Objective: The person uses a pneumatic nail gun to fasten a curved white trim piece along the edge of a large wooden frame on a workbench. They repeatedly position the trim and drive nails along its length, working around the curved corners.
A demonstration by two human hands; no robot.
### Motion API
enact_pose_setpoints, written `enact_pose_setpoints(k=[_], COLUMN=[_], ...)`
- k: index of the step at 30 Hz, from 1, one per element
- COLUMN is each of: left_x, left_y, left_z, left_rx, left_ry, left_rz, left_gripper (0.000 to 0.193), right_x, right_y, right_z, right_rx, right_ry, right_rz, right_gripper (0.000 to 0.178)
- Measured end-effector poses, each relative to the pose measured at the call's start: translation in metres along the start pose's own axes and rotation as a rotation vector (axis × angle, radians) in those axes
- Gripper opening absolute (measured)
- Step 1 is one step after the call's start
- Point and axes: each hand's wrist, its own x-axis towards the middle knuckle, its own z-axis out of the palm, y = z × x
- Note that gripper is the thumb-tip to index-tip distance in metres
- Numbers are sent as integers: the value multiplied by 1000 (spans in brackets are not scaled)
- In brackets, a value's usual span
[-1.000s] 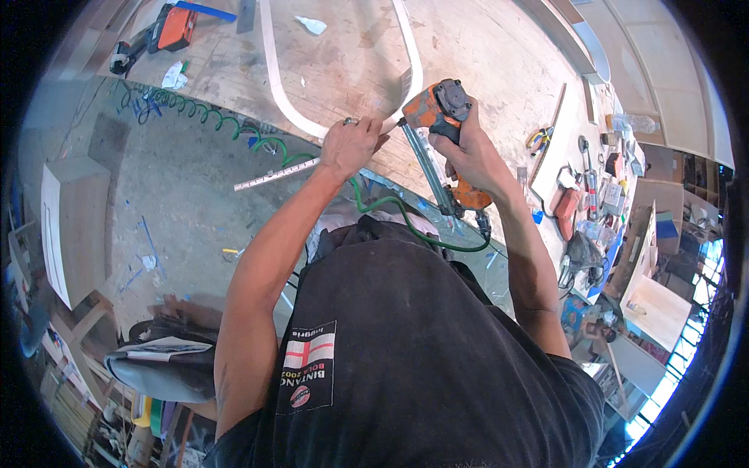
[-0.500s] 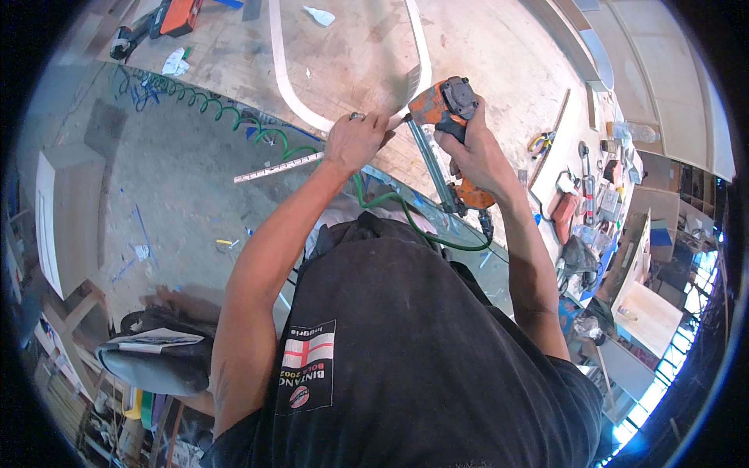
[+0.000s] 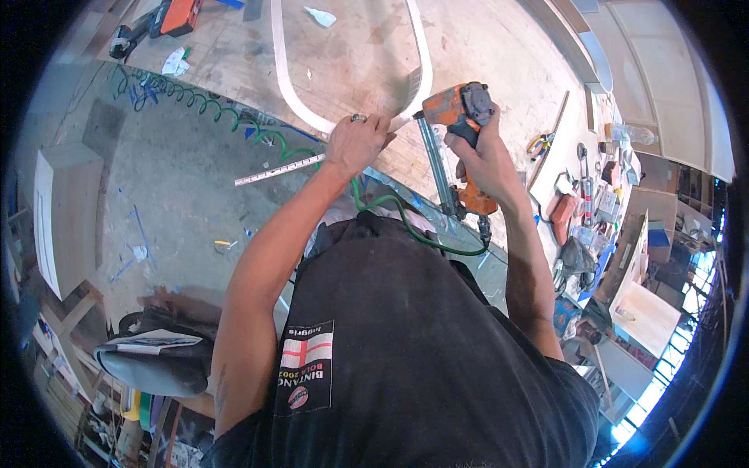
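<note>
A pale, thin strip bent into a U-shaped frame (image 3: 284, 78) lies on the workbench, its curved end toward me. My left hand (image 3: 357, 146) is closed over that near end, which its fingers partly hide. From under the left wrist a pale strip with evenly spaced dark marks (image 3: 273, 172) sticks out past the bench edge. My right hand (image 3: 490, 162) grips an orange and black nail gun (image 3: 445, 107) by its handle. The gun's nose is just right of the frame, apparently apart from it. A green air hose (image 3: 406, 222) runs from the gun's base across my front.
The wooden workbench (image 3: 499, 47) carries an orange tool (image 3: 181, 15) at far left. Pliers (image 3: 540, 146), a plastic bottle (image 3: 636, 134) and several small items crowd its right side. Coiled hose (image 3: 226, 117) hangs along its left edge. A pale box (image 3: 74, 210) stands at left.
My right hand has moved the nail gun a little to the right, away from the frame's curved end. The left hand has stayed nearly still on the frame.
</note>
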Motion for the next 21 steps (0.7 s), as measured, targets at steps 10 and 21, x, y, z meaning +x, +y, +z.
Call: enact_pose_setpoints(k=[10,21], left_x=[1,1], left_y=[0,0], left_z=[-4,-4], left_rx=[-7,-10], left_ry=[-6,4], left_rz=[19,19], left_gripper=[31,31], right_x=[-9,-12], right_y=[13,10], right_z=[-3,1], right_rx=[79,81], right_ry=[47,56], right_rz=[-15,-16], right_gripper=[68,66])
